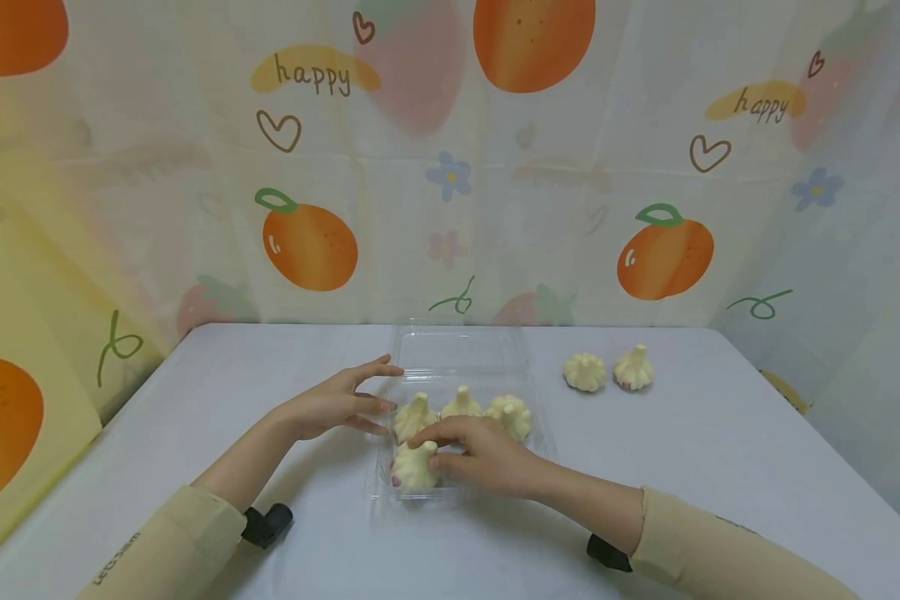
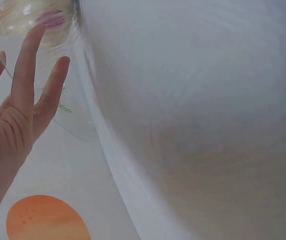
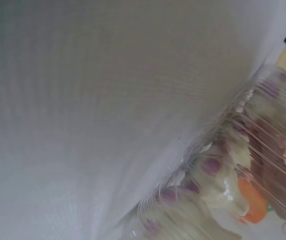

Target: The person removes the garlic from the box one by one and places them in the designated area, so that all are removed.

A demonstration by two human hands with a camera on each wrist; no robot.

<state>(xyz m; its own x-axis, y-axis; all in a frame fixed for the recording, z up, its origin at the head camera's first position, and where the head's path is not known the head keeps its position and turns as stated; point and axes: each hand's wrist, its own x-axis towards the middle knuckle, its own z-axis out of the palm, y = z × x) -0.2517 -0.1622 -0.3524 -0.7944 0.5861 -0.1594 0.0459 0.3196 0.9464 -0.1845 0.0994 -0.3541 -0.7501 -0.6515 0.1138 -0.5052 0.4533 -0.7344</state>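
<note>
A clear plastic clamshell box (image 1: pixel 461 493) lies on the table with its lid (image 1: pixel 461 354) folded back. My right hand (image 1: pixel 487 457) pinches a pale garlic bulb (image 1: pixel 414 471) between thumb and fingers at the box's front left corner. Behind it in the box are a left garlic bulb (image 1: pixel 414 417), a middle one (image 1: pixel 461 403) and a right one (image 1: pixel 512 414). Along the box's left side my left hand (image 1: pixel 333 407) spreads its fingers, holding nothing. Purple-marked garlic (image 3: pixel 218 175) shows through the box wall in the right wrist view.
To the right of the lid, two more garlic bulbs stand on the white table, one nearer (image 1: pixel 585 372) and one farther right (image 1: pixel 633 367). A fruit-patterned curtain (image 1: pixel 525 242) hangs along the table's back edge. Dark wrist cameras (image 1: pixel 267 525) sit at both cuffs.
</note>
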